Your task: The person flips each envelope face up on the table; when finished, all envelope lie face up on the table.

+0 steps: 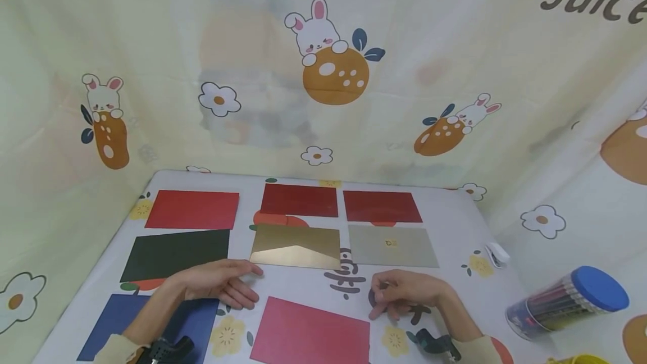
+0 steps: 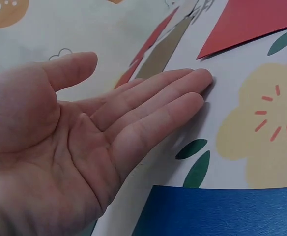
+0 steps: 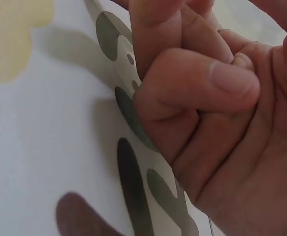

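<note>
**Envelopes laid out in rows, both hands resting at the near edge**

Envelopes, nine in view, flat on the counter (image 1: 457,223) under a printed cloth, set apart in rows so none overlaps another.

- Far row: three red envelopes (image 1: 194,209), (image 1: 299,200), (image 1: 382,206).
- Middle row: black envelope (image 1: 177,254); gold envelope (image 1: 296,246), flap side up; silver envelope (image 1: 392,245) with a small seal at its centre.
- Near row: blue envelope (image 1: 146,326), partly under the left forearm; pink-red envelope (image 1: 310,333) between the two arms.

Left hand (image 1: 218,283): fingers straight and relaxed, palm turned inward, gripping nothing. It lies between the black, gold and blue envelopes, fingertips toward the gold one without touching it. The wrist view shows the fingers (image 2: 148,108) on bare cloth.

Right hand (image 1: 404,292): fingers loosely curled, tips down on the cloth's dark lettering, thumb (image 3: 202,83) folded across them. Nothing shows in its grasp. It sits just below the silver envelope, apart from it.

Off to the right: pen tub (image 1: 566,302) lying on its side, blue lid outward; small white clip (image 1: 497,254).
</note>
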A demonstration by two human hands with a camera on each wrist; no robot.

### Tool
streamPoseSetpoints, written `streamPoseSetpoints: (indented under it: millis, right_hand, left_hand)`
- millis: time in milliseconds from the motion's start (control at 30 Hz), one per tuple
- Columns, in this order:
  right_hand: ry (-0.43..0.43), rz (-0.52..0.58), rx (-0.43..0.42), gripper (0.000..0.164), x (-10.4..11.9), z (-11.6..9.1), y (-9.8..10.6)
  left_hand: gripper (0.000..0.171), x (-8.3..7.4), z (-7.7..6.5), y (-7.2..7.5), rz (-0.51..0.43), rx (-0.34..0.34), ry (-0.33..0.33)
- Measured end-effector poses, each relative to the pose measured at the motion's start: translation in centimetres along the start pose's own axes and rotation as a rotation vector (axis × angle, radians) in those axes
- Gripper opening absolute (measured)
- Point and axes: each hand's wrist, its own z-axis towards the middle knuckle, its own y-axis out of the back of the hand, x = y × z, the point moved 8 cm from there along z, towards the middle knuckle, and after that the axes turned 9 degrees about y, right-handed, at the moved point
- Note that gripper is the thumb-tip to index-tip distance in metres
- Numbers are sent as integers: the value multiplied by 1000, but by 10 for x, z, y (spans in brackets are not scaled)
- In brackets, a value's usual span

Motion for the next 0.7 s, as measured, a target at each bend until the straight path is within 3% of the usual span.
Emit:
streamPoseSetpoints:
  millis: [300, 500, 700]
  right_hand:
    - [6, 36, 31, 21, 4, 8, -6]
    - [-42, 23, 39, 14, 3, 5, -5]
    - [-55, 70, 95, 30, 0, 8, -13]
  left_hand:
    - [53, 2, 4, -2, -5, -2, -11]
    - [53, 3, 3, -3, -7, 11, -9]
    - [52, 2, 7, -7, 6, 33, -16]
